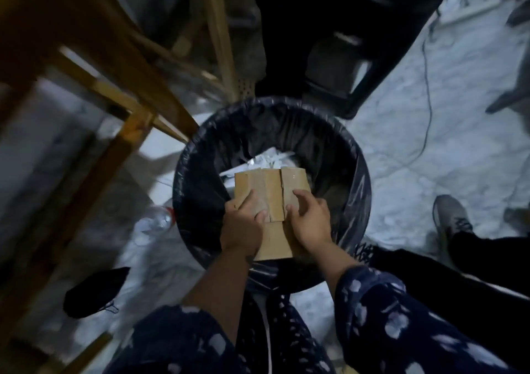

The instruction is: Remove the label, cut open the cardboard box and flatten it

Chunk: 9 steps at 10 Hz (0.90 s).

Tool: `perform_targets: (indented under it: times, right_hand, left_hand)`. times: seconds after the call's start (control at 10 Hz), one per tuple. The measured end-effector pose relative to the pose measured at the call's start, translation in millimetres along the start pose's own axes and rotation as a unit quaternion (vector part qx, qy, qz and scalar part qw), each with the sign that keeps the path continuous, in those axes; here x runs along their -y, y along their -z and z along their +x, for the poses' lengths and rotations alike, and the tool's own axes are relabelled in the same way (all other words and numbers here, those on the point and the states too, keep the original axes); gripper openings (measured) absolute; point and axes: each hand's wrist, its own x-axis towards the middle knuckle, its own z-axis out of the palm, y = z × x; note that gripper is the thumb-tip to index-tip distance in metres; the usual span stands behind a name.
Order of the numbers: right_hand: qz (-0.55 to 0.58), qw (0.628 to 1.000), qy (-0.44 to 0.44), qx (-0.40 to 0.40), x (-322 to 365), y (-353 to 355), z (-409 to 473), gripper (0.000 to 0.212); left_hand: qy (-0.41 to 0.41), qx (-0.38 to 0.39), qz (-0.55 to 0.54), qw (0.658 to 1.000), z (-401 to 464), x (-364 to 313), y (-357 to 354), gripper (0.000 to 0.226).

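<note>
A small brown cardboard box (271,185) is held over the open mouth of a round bin lined with a black bag (200,172). Its top face shows a taped seam split down the middle. My left hand (243,224) grips the box's left side, thumb on top near the seam. My right hand (311,220) holds the right side, fingers curled on the top face. No label shows on the visible faces. White and clear waste lies inside the bin under the box.
A wooden chair or table frame (120,92) stands to the left. A clear plastic bottle (156,220) lies on the marble floor by the bin. A dark cloth (91,292) lies lower left. Another person's shoe (450,218) and a cable (427,86) are on the right.
</note>
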Motion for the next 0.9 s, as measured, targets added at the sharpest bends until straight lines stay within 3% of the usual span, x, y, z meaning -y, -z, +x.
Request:
perform_targets:
  times: [0.2, 0.5, 0.7, 0.8, 0.9]
  right_hand:
    - [-0.026, 0.995, -0.089, 0.030, -50, -69, 84, 0.023]
    - [-0.093, 0.988, -0.111, 0.046, -90, -125, 158, 0.024]
    - [-0.159, 0.974, -0.108, 0.119, -74, -116, 130, 0.054]
    - [-0.156, 0.982, -0.065, 0.079, -46, -87, 96, 0.061]
    - [-0.109, 0.990, -0.020, 0.085, -24, -43, 38, 0.049]
  left_hand:
    - [0.067, 0.036, 0.134, 0.988, 88, 36, -63, 0.050]
    - [0.044, 0.079, 0.206, 0.974, 151, 68, -116, 0.034]
    - [0.020, 0.173, 0.323, 0.930, 126, 50, -79, 0.046]
    - [0.002, 0.141, 0.279, 0.950, 103, 27, -43, 0.053]
    - [-0.087, 0.070, 0.236, 0.965, 42, 1, 4, 0.054]
